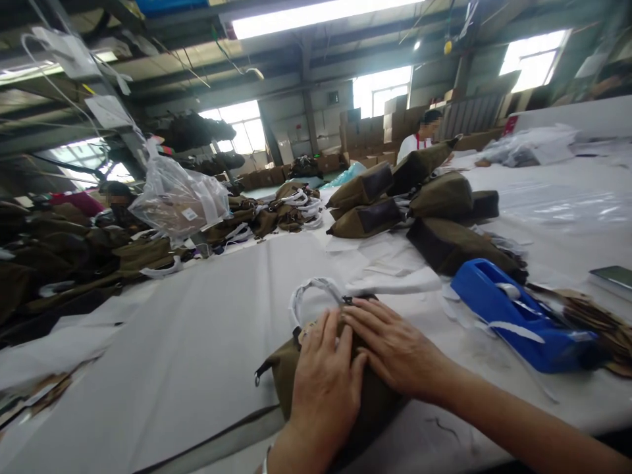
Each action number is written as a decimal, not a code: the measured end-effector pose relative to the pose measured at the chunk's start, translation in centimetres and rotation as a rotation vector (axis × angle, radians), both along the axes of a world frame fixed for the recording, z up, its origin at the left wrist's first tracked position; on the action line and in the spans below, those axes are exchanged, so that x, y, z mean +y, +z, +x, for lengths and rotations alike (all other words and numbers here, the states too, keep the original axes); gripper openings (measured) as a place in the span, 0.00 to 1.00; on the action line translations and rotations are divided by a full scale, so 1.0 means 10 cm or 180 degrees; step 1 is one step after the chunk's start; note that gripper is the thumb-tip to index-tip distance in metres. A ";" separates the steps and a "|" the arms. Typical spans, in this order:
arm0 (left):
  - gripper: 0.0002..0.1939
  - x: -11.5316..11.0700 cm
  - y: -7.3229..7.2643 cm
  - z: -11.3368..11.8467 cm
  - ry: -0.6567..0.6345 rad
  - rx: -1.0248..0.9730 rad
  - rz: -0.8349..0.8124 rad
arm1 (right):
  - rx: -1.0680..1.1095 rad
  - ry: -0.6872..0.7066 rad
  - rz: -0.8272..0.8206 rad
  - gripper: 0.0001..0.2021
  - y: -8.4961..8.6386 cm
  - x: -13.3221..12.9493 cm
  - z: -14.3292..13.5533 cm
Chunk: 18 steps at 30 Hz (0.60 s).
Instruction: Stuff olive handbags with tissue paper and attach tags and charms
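Note:
An olive-green handbag (282,375) lies on the white table right in front of me, its carry handle (316,284) wrapped in white and standing up in a loop. My left hand (326,375) presses on the top of the bag, fingers stretched out and lying flat. Beside it, my right hand (390,342) rests on the bag too, its fingers extended toward the zip end. The hands touch near the thumbs. Most of the bag's body is hidden under both hands and forearms.
To the right stands a blue tape dispenser (513,316), with a phone-like dark slab (615,280) beyond. Finished-looking olive bags (444,243) are piled behind. More bags (281,210) lie farther left, near a hanging clear plastic bag (182,197). A person (417,141) is at the far side.

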<state>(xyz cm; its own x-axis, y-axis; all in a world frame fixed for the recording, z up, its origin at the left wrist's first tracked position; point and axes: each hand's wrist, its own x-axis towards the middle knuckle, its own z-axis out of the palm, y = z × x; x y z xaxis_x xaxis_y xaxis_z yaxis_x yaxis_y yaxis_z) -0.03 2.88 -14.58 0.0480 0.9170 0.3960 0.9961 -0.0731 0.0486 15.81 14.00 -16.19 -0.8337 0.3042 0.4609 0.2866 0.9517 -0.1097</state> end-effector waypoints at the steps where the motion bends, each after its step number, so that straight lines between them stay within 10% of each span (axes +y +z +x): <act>1: 0.22 0.03 -0.11 -0.01 -0.0021 0.0136 0.0115 | 0.0003 0.0037 0.0095 0.25 -0.06 0.02 -0.02; 7: 0.26 0.00 -0.52 -0.05 -0.0213 0.0442 0.0253 | -0.0205 -0.0119 0.0379 0.29 -0.35 -0.07 -0.02; 18: 0.26 0.05 -0.54 0.05 -0.0081 0.0216 -0.0206 | -0.0314 -0.0395 0.0166 0.29 -0.60 -0.16 -0.12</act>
<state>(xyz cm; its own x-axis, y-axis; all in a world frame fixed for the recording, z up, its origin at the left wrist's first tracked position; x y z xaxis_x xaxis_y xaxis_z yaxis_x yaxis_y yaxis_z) 0.46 3.33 -19.96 0.0963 0.9387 0.3309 0.9952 -0.0974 -0.0135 14.59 12.41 -22.17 -0.8332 0.3854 0.3965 0.4092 0.9121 -0.0266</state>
